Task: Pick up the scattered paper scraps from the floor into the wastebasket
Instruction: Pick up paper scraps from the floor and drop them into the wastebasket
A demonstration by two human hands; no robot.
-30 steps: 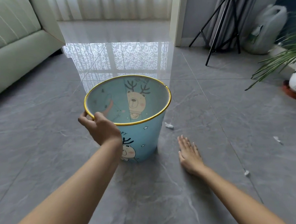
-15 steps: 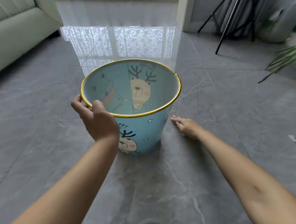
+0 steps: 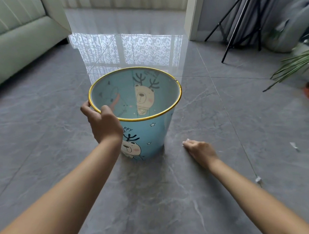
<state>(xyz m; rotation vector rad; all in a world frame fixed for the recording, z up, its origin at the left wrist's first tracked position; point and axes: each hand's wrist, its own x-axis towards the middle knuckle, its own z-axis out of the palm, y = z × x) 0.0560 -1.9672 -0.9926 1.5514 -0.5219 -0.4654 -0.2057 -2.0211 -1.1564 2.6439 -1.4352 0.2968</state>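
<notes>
Wastebasket [image 3: 147, 135] rim gripped by left hand [image 3: 104, 125]; first scrap [image 3: 184, 142] pinched under curled right hand [image 3: 200, 150], frame centre. Basket seemingly empty; two scraps [image 3: 258, 179] left at right.

The wastebasket [image 3: 147, 133] is a light blue bucket with a gold rim and cartoon reindeer-bear prints inside and out; it stands upright on the grey tiled floor [image 3: 172, 196], with nothing visible inside. One white paper scrap [image 3: 185, 142] shows at the fingers of the right hand [image 3: 200, 151], just right of the wastebasket's base. Two more small white scraps lie on the floor well to the right, one farther [image 3: 294, 146] and one nearer [image 3: 258, 179].
</notes>
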